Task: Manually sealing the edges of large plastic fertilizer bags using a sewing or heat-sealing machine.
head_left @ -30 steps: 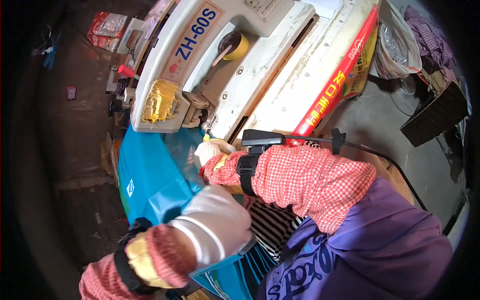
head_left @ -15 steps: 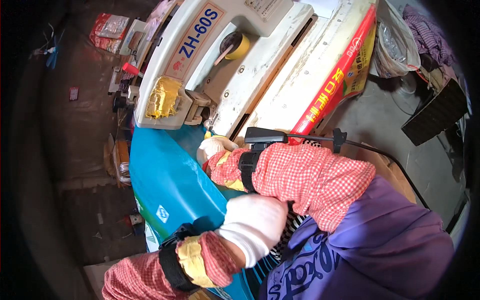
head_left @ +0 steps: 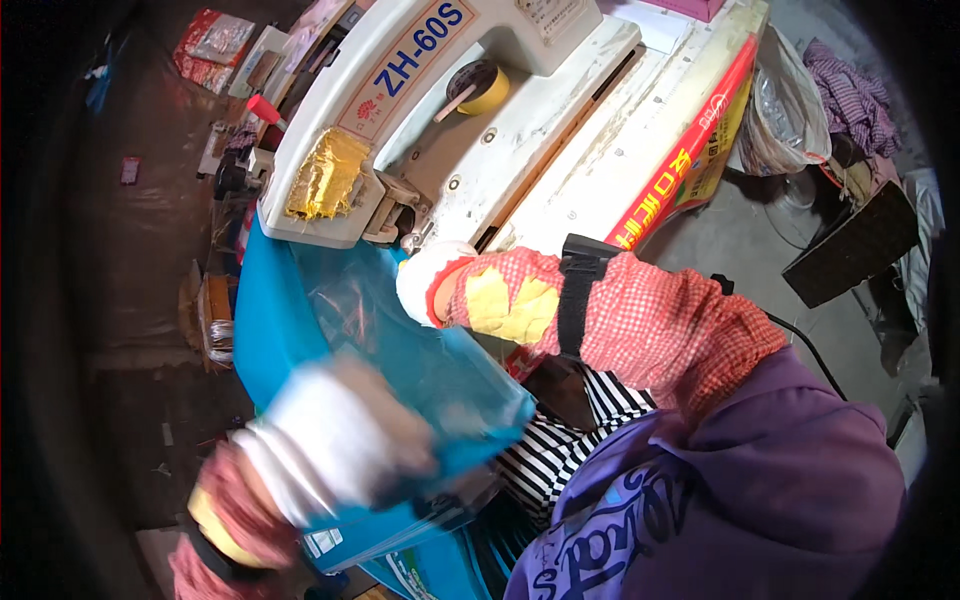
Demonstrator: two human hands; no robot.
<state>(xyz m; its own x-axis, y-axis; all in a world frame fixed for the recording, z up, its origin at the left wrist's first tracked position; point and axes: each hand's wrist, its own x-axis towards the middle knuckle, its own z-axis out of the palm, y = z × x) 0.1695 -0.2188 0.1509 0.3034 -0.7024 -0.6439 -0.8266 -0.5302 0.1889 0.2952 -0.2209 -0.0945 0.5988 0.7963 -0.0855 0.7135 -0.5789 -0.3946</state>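
Observation:
A large blue plastic bag (head_left: 265, 310) hangs beside the white sewing machine (head_left: 300, 205), its clear, shiny film spread toward my lap. My right hand (head_left: 430, 282), in a white glove, is at the bag's edge right by the machine's needle end. Its fingers are hidden from me, so whether they grip the bag cannot be seen. Lower left, my left hand (head_left: 345, 435), also white-gloved, is over the blue bag and smeared by motion. Red checked sleeves with yellow patches and black straps cover both forearms.
On the machine bed lies a roll of yellow tape (head_left: 490, 92). A red and yellow printed strip (head_left: 665, 180) runs along the table's right edge. Farther right are a white sack (head_left: 785, 110) and a dark cardboard piece (head_left: 850, 245). Blue bags (head_left: 440, 560) lie below my left hand.
My left hand has swung left, away from my right forearm, and the blue bag's clear film now shows spread out. The right hand has shifted slightly up beside the machine.

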